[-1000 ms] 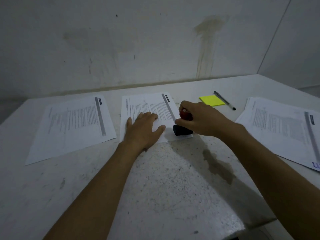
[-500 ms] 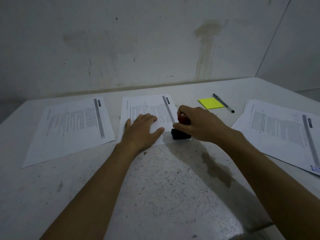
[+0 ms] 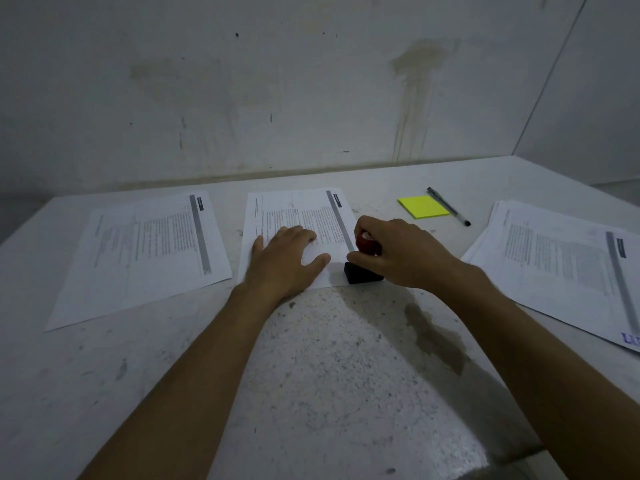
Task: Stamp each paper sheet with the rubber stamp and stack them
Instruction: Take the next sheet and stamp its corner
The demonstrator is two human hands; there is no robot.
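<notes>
Right hand (image 3: 401, 252) grips rubber stamp (image 3: 363, 268) on middle sheet (image 3: 298, 216) near-right corner; left hand (image 3: 285, 263) flat, pinning sheet just left.

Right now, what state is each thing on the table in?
Middle paper sheet: flat, pinned by left hand, which lies flat on it.
Red-handled black rubber stamp: upright on the middle sheet's near right corner, gripped by right hand.
Left paper sheet: flat.
Right paper stack: blue stamp mark showing.
Yellow sticky-note pad: flat.
Black pen: lying beside the pad.
</notes>
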